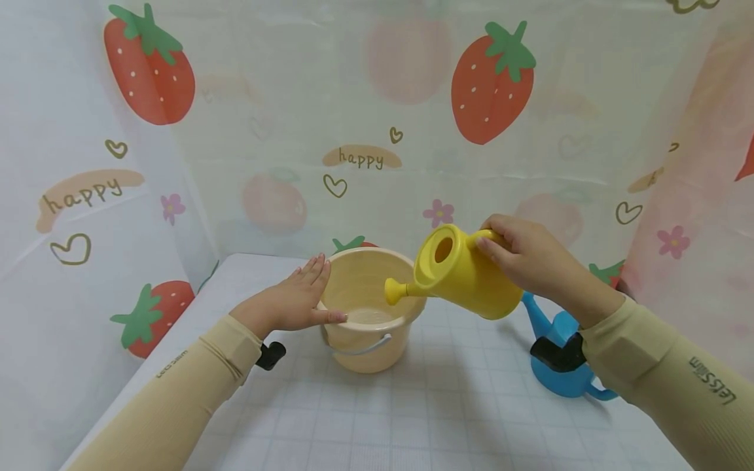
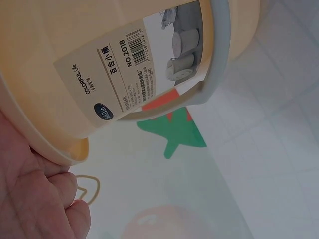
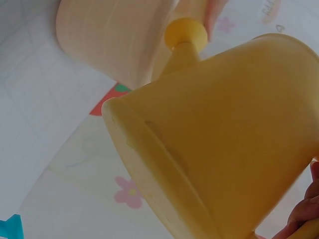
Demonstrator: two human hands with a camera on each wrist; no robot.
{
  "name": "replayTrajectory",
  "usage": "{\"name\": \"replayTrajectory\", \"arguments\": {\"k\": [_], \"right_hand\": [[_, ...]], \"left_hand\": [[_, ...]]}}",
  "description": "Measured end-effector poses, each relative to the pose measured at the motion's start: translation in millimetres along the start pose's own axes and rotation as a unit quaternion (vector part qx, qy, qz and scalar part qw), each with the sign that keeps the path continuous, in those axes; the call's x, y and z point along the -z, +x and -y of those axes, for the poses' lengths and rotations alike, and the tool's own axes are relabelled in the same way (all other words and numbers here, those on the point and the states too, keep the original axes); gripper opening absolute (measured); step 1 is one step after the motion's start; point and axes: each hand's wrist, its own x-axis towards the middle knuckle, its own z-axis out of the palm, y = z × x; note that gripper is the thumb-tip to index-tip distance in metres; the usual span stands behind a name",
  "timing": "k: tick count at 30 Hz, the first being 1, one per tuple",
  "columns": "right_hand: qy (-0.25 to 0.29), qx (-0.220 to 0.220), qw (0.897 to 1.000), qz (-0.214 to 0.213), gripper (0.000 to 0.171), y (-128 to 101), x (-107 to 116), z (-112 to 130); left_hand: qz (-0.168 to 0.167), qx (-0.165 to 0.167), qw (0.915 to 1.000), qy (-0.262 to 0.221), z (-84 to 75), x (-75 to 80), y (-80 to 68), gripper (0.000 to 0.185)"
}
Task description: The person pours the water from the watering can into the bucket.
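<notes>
A cream plastic bucket [image 1: 359, 340] with a grey handle stands on the white gridded table [image 1: 448, 418]. My left hand [image 1: 294, 297] rests flat against its left rim, fingers straight and thumb along the rim. My right hand [image 1: 530, 258] grips the handle of a yellow watering can [image 1: 465, 278], tilted with its spout [image 1: 396, 291] over the bucket's opening. The left wrist view shows the bucket's labelled wall [image 2: 124, 74] and handle [image 2: 219, 59] close up. In the right wrist view the can's body [image 3: 224, 139] fills the frame, its spout [image 3: 185, 35] pointing at the bucket [image 3: 114, 35].
A blue watering can [image 1: 559, 366] sits on the table to the right, partly behind my right forearm. Strawberry-printed curtains [image 1: 377, 131] enclose the table on the left, back and right.
</notes>
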Motion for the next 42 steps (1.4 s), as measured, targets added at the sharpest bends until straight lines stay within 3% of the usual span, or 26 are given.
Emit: {"name": "replayTrajectory", "arguments": {"k": [42], "right_hand": [[-0.006,0.012,1.0,-0.002,0.021,1.7,-5.5,4.4]], "left_hand": [[-0.003,-0.001,1.0,-0.004,1.5,-1.9,1.2,0.114]]}}
